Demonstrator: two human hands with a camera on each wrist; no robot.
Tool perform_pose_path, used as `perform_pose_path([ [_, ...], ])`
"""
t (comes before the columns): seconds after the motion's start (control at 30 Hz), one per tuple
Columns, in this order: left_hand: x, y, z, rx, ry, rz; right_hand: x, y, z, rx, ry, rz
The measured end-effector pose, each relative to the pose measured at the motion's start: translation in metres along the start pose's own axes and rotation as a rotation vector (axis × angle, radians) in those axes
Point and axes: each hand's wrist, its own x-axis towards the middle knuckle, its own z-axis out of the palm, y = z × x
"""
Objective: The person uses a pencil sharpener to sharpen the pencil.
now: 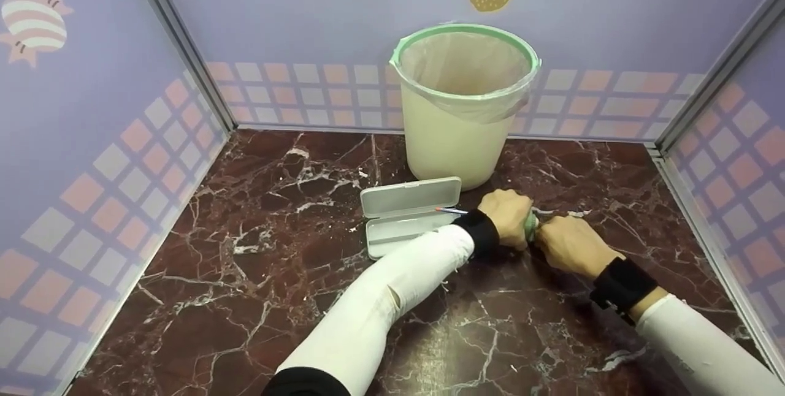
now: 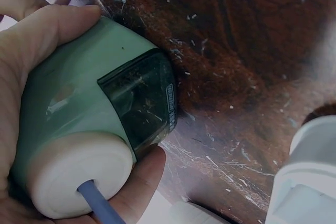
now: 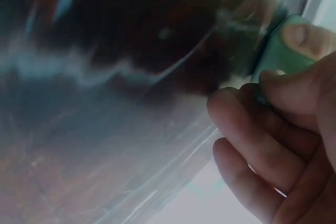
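Observation:
My left hand grips a green pencil sharpener with a dark see-through shavings window. A blue pencil is stuck into the hole in its round white face. In the head view a thin pencil with an orange end shows beside the left wrist, above the case. On the sharpener's other side, my right hand pinches a small dark green knob between thumb and curled fingers, mostly hidden by them. A white pencil case lies with its lid up, left of the left hand.
Behind the hands stands a cream bin with a green rim and a clear liner. Patterned panels enclose the dark red marble tabletop at the back and both sides. Small pale specks are scattered on the surface.

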Motion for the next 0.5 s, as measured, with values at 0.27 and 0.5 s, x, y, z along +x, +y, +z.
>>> perform_pose_path([
  [0.27,-0.013,-0.002,-0.004,0.002,0.039,0.015,-0.001,-0.005,-0.005,-0.001,0.023,-0.048],
  [0.5,-0.009,0.001,-0.007,0.009,0.032,0.013,-0.001,-0.005,-0.034,-0.013,0.026,-0.068],
])
